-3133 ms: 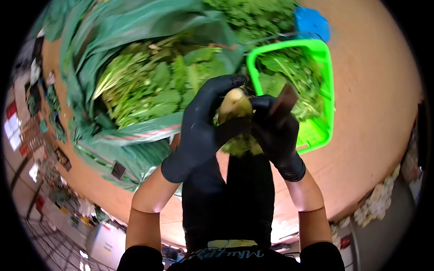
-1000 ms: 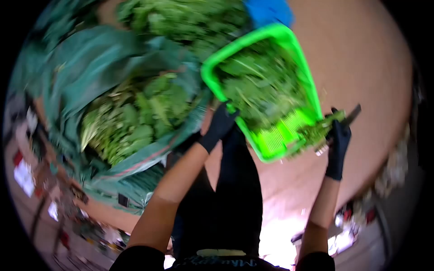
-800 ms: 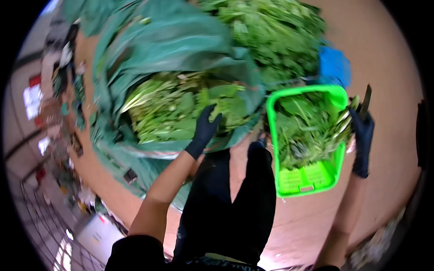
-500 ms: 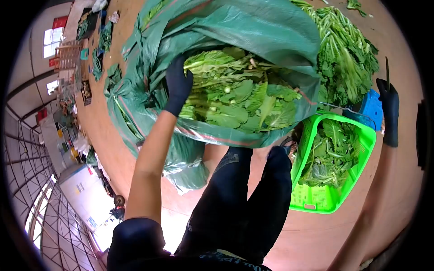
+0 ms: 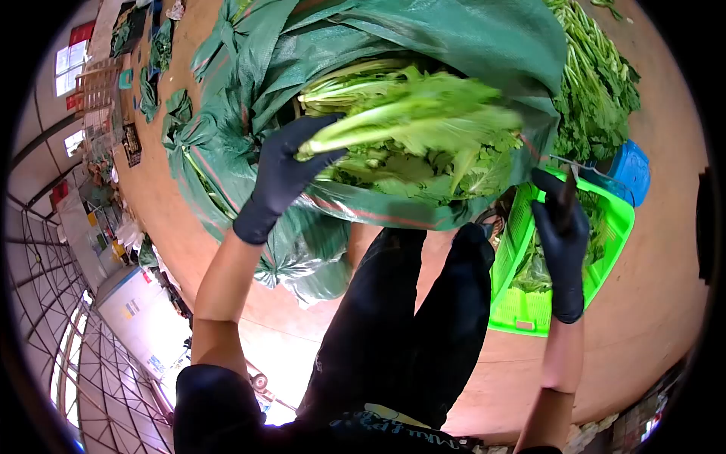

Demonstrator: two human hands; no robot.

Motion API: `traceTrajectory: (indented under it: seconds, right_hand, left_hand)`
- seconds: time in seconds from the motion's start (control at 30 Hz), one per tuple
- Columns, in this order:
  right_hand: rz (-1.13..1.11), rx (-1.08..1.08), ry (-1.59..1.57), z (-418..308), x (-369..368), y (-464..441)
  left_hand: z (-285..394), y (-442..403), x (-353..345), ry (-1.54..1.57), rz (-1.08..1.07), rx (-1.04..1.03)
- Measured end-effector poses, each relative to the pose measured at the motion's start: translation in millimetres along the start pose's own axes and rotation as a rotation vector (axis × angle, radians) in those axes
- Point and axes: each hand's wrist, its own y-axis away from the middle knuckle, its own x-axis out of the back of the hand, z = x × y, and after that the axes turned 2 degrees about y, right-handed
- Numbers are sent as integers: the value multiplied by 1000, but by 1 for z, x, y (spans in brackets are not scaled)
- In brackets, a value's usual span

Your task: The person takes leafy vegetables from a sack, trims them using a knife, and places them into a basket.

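Note:
My left hand [image 5: 278,178], in a black glove, grips a leafy green vegetable [image 5: 412,121] by its pale stem end. The leaves stretch to the right, blurred by motion, over the mouth of a large green woven sack [image 5: 446,34]. More leafy greens [image 5: 363,170] fill the sack beneath. In my right hand [image 5: 561,246], also gloved in black, is a dark knife [image 5: 566,200], pointing up and partly hidden by the fingers. That hand is over the bright green plastic basket [image 5: 522,319], which holds leaves.
A heap of leafy greens [image 5: 601,91] lies on the floor at the upper right, beside a blue container [image 5: 634,170]. A tied green bag [image 5: 302,261] stands below the sack, left of my legs. Crates and bags line the far left.
My left hand has taken hold of a leafy green and lifted it from the sack's contents. My right hand has moved left with the knife, from beyond the basket to over it.

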Motion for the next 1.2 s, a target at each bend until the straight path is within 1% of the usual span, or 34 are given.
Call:
traceTrajectory:
  seconds: [0.03, 0.07, 0.13, 0.17, 0.2, 0.23, 0.27, 0.3, 0.33, 0.37, 0.4, 0.43, 0.47, 0.5, 0.53, 0.57, 0.63, 0.7, 0.73, 0.83, 0.87, 0.97, 1.03, 1.1, 1.13, 1.17, 1.2]
  right_hand:
    - [5, 56, -89, -17, -9, 0]
    - [24, 234, -9, -34, -11, -6]
    - [11, 285, -8, -53, -8, -1]
    - [-13, 160, -92, -54, -2, 8]
    - [47, 133, -48, -49, 7, 17]
    - [26, 14, -100, -38, 18, 33]
    - [11, -105, -151, -26, 29, 49]
    - [-6, -172, -236, -9, 43, 69]
    - [-36, -352, -378, -6, 61, 89]
    - [12, -320, -264, 8, 75, 110]
    - [63, -293, -147, 23, 90, 131]
    - [64, -332, -33, 25, 112, 144]
    - [81, -306, 215, 36, 131, 159]
    - [113, -284, 331, 46, 147, 171]
    - [116, -293, 349, 55, 162, 182]
    - [120, -294, 363, 65, 174, 192]
    - [233, -274, 305, 88, 193, 217]
    - [212, -310, 399, 99, 215, 238]
    - [190, -271, 443, 106, 223, 248]
    - [125, -372, 509, 119, 231, 272]
    - [142, -391, 494, 123, 233, 277]
    - [194, -403, 475, 140, 235, 297]
    - [250, -462, 432, 161, 231, 312]
    - [317, -520, 376, 205, 219, 338]
    - [281, -642, 316, 219, 217, 347]
    - [246, -755, 258, 229, 216, 355]
    - [377, -681, 163, 229, 214, 355]
  left_hand:
    - [18, 4, -9, 96, -2, -2]
    - [35, 6, -17, 38, -37, -41]
    - [57, 3, -50, 163, -34, -235]
    - [70, 0, -70, 239, -27, -344]
    - [83, -2, -90, 292, -33, -377]
    - [88, -2, -117, 386, 3, -401]
    - [94, -5, -140, 409, -24, -462]
    - [102, -6, -166, 437, -54, -521]
    - [115, 4, -193, 500, -124, -345]
    - [122, 13, -219, 667, -237, -124]
    - [135, 20, -245, 677, -273, -121]
    - [148, 27, -270, 683, -311, -115]
    - [159, 32, -290, 622, -404, -81]
    - [169, 38, -308, 549, -500, -46]
    - [177, 46, -324, 467, -599, -11]
    - [176, 56, -345, 596, -698, 100]
    - [192, 61, -367, 491, -775, 28]
    - [211, 67, -388, 427, -815, -39]
    - [220, 73, -398, 393, -838, -68]
    - [236, 88, -434, 332, -953, -96]
    - [234, 94, -445, 325, -979, -112]
    - [244, 105, -465, 251, -984, -273]
    - [248, 108, -473, 286, -1045, -156]
    - [253, 109, -478, 307, -1088, -49]
    - [253, 106, -481, 301, -1143, -30]
    - [250, 100, -486, 367, -1255, 113]
    - [249, 97, -490, 414, -1182, 150]
